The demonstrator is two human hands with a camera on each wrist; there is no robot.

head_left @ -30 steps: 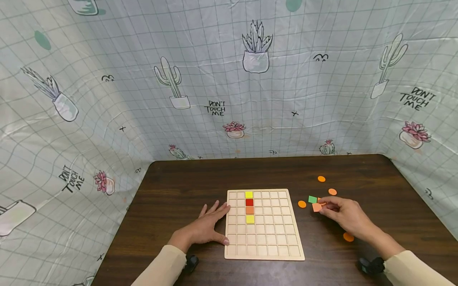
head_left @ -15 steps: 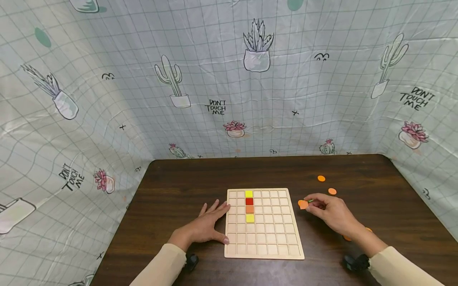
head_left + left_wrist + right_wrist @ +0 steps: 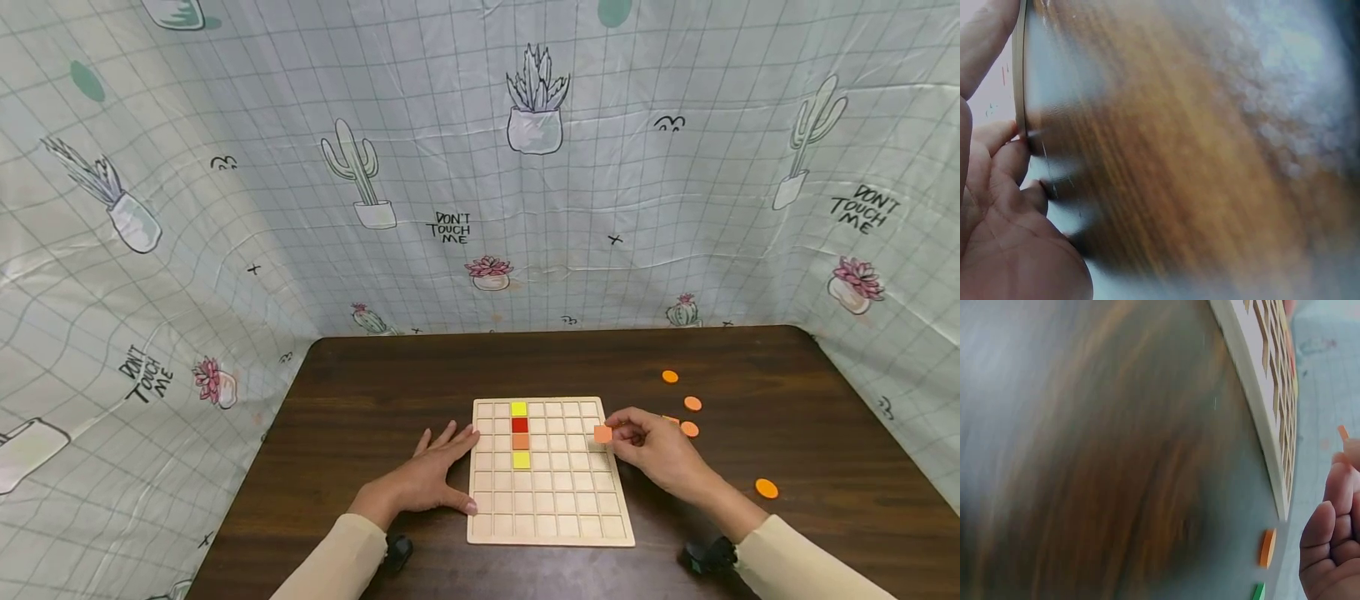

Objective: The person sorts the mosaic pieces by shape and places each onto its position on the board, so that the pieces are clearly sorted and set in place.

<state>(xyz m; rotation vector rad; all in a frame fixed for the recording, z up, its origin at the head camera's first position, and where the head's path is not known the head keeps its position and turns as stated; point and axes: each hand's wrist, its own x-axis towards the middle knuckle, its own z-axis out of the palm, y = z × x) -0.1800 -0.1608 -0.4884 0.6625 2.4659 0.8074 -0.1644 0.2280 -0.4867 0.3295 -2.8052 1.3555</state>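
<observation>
A pale wooden grid board (image 3: 557, 502) lies on the dark table. One of its columns bears a yellow tile (image 3: 519, 409), a red tile (image 3: 520, 425), an orange tile (image 3: 521, 442) and another yellow tile (image 3: 521, 460). My left hand (image 3: 423, 482) rests beside the board with fingers spread, fingertips and thumb at its left edge. My right hand (image 3: 660, 446) pinches an orange square tile (image 3: 603, 434) between thumb and fingertips, over the board's right edge. In the right wrist view, that orange tile shows only as a thin edge above the fingertips.
Orange discs lie to the right, among them a far disc (image 3: 670, 377), a middle disc (image 3: 692, 403) and a near disc (image 3: 767, 488). The right wrist view shows an orange piece (image 3: 1267, 548) and a green piece (image 3: 1259, 592) near the board. A patterned curtain (image 3: 420, 167) surrounds the table.
My right hand has moved left from the loose pieces to the board's right edge, carrying the orange square tile. The green tile is now hidden in the head view. My left hand stays put.
</observation>
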